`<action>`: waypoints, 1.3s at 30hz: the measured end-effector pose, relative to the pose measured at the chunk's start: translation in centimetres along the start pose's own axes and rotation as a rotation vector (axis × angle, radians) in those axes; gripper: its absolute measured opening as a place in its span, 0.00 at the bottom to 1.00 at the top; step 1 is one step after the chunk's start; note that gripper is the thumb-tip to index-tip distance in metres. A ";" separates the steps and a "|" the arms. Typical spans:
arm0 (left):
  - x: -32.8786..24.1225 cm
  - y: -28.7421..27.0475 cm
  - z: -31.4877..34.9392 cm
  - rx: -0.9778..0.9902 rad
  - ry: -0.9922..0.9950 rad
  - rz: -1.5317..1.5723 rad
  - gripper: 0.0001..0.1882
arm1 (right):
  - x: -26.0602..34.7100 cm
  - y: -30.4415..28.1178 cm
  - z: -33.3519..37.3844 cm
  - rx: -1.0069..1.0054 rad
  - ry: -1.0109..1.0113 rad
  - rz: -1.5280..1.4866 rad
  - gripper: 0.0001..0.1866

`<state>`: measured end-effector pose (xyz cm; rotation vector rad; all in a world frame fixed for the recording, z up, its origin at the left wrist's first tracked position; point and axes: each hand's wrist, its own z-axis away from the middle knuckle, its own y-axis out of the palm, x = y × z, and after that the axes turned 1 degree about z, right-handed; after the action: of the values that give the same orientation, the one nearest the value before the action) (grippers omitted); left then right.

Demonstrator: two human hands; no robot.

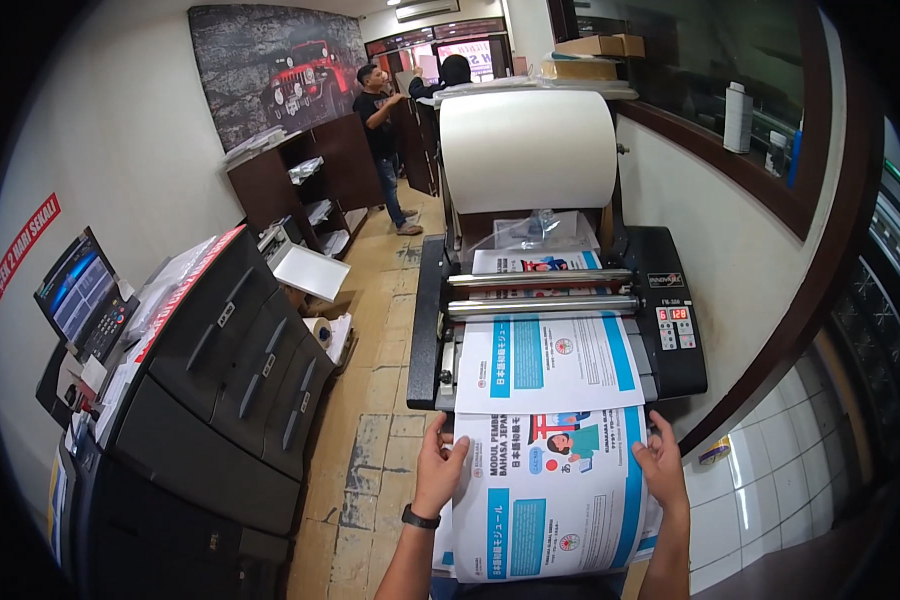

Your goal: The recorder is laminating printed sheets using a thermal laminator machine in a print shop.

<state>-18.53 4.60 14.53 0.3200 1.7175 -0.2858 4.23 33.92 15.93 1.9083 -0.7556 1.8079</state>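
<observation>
My left hand [438,472], with a dark watch on the wrist, grips the left edge of a printed sheet [540,500], thumb on top. Across from it, my right hand [662,470] pinches the sheet's right edge. The sheet is white and blue with a cartoon figure. Its far end lies against or under another printed sheet [550,362] on the bed of a black roll laminator [430,330]. That second sheet reaches the metal rollers [540,302], and more printed paper shows beyond them. Below my hands, further sheets peek out; their support is hidden.
A large white roll [528,150] sits above the laminator, whose control panel [675,328] is lit on the right. At left stands a dark printer [200,400] with a tilted screen [82,295]. Two people [378,125] stand farther back, near dark cabinets [335,170]. A wall and window ledge border the right.
</observation>
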 end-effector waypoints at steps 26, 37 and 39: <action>-1.0 0.2 -4.0 -0.014 0.048 -0.367 0.23 | 1.5 1.6 -3.6 -0.004 -0.036 0.053 0.35; -1.2 -0.1 -3.9 -0.146 0.213 -0.625 0.20 | 0.6 2.3 -3.7 -0.049 -0.033 -0.102 0.34; -2.2 -0.1 -4.6 -0.246 0.317 -0.736 0.21 | 0.8 2.1 -3.7 -0.042 -0.026 -0.094 0.34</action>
<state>-22.43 6.11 17.52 -0.4903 2.1115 -0.5706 0.01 34.51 16.83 1.9107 -0.6947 1.7013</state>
